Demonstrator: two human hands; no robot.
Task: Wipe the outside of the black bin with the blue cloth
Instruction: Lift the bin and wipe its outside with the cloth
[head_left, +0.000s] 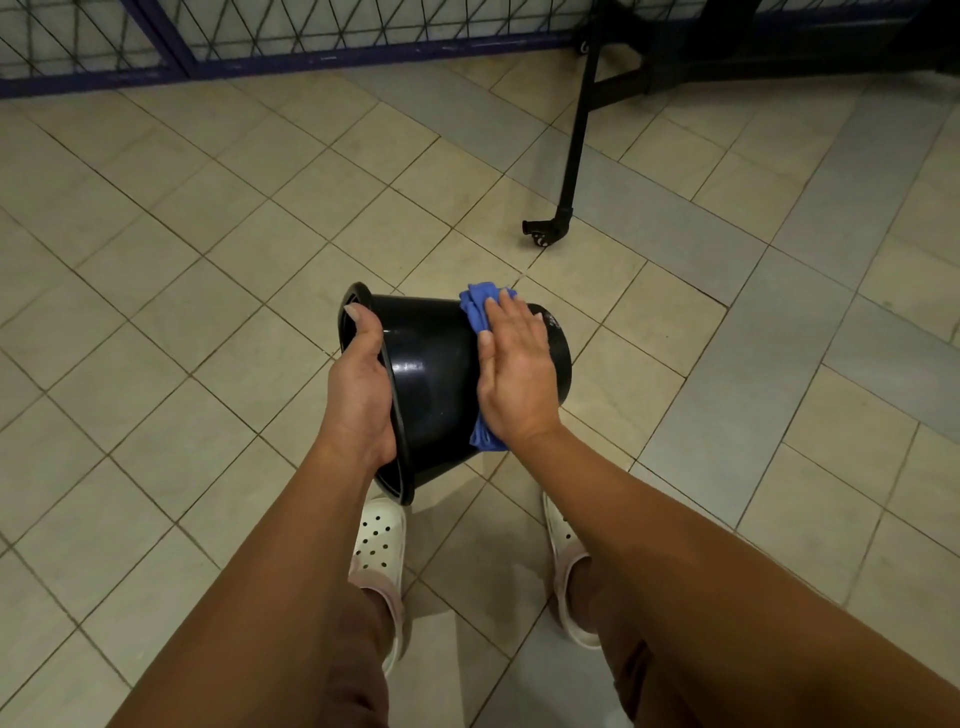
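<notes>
Head view: the black bin (436, 384) is held on its side above the tiled floor (208, 260), mouth to the left. The left hand (361, 384) grips its rim, fingers clenched over the edge. The right hand (514, 374) presses the blue cloth (480, 306) flat against the bin's outer wall (fingers outstretched, not curled).

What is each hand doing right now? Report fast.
Left hand: shut on the black bin at its rim.
Right hand: open, flat, pressing the blue cloth against the bin.
</notes>
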